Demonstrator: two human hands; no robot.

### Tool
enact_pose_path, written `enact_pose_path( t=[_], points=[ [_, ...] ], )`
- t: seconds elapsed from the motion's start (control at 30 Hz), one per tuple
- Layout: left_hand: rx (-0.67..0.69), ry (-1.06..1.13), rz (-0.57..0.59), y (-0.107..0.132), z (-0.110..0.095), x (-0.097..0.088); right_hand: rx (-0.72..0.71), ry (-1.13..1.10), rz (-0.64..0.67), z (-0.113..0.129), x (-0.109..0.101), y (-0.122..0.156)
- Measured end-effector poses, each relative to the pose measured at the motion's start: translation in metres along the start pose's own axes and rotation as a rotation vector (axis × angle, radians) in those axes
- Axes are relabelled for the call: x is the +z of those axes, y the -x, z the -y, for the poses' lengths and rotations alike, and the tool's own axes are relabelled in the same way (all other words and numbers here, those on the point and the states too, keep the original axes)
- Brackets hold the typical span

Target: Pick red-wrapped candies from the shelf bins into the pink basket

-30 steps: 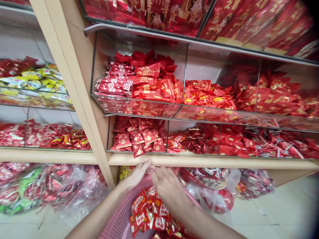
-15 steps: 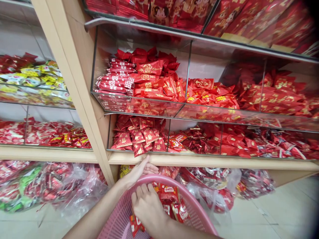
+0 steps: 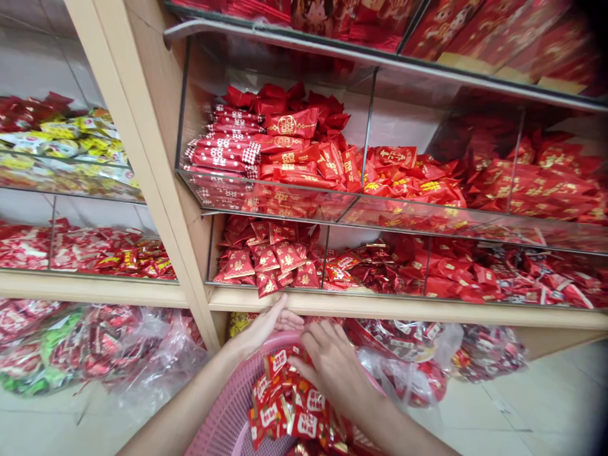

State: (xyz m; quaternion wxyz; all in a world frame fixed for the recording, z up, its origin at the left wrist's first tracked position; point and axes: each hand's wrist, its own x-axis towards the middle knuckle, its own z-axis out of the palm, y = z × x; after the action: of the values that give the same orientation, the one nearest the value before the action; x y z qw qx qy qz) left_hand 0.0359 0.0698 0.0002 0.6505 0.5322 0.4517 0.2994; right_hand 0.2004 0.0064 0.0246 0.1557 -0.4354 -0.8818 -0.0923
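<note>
A pink plastic basket (image 3: 223, 411) with mesh sides stands low in front of me, holding many small red candy packets (image 3: 304, 424) with white labels. My left hand (image 3: 270, 324) is at its far left rim, open, fingers stretched just below the shelf's wooden edge. Over the far right part of the basket is my right hand (image 3: 335, 361), thumb apart from its bent fingers. Nothing shows in that hand, though some fingertips are hidden. Just above the left hand, a pile of red packets with gold print (image 3: 270, 259) fills a shelf bin.
A clear-fronted upper bin (image 3: 294, 196) holds red wrapped sweets. A wooden upright (image 3: 142, 139) divides the shelving, with yellow wrapped sweets (image 3: 66, 142) to its left. Below the shelf, clear plastic bags of sweets (image 3: 418, 342) rest near the tiled floor (image 3: 513, 405).
My right hand has risen from among the packets and moved right, toward the far rim, uncovering more of them. My left hand stays in nearly the same place. The view has shifted slightly.
</note>
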Motion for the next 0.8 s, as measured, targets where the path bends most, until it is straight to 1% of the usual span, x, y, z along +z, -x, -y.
enact_pose_path(
  t=[0.13,0.2,0.27,0.33,0.4,0.43,0.5,0.57,0.6,0.67,0.73,0.8],
  points=[
    [-0.011,0.068,-0.023,-0.001,0.002,0.0,-0.084,-0.025,0.06,-0.001,0.001,0.005],
    [-0.012,0.079,-0.023,-0.002,0.004,0.0,-0.093,-0.072,0.054,-0.001,0.001,0.004],
    [0.002,0.094,-0.014,-0.004,0.005,-0.001,-0.061,-0.158,0.011,-0.01,-0.006,-0.002],
    [0.012,0.105,-0.003,-0.004,0.006,-0.001,-0.002,-0.22,-0.069,-0.029,-0.018,-0.011],
    [0.008,0.105,-0.005,-0.005,0.006,-0.002,0.064,-0.217,-0.152,-0.057,-0.033,-0.021],
    [0.002,0.098,-0.012,-0.005,0.006,-0.002,0.091,-0.195,-0.174,-0.072,-0.039,-0.025],
    [-0.005,0.077,-0.027,-0.006,0.006,-0.002,0.142,-0.138,-0.174,-0.101,-0.046,-0.031],
    [-0.002,0.045,-0.036,-0.005,0.005,-0.001,0.213,-0.098,-0.139,-0.122,-0.047,-0.034],
    [0.0,0.03,-0.039,-0.005,0.004,-0.001,0.268,-0.089,-0.119,-0.128,-0.045,-0.035],
    [0.006,0.006,-0.042,-0.003,0.002,0.001,0.426,-0.072,-0.098,-0.135,-0.04,-0.037],
    [0.01,-0.012,-0.048,-0.002,-0.001,0.002,0.572,-0.058,-0.088,-0.135,-0.034,-0.04],
    [0.011,-0.028,-0.058,-0.002,-0.002,0.003,0.656,-0.068,-0.073,-0.131,-0.031,-0.045]
  ],
)
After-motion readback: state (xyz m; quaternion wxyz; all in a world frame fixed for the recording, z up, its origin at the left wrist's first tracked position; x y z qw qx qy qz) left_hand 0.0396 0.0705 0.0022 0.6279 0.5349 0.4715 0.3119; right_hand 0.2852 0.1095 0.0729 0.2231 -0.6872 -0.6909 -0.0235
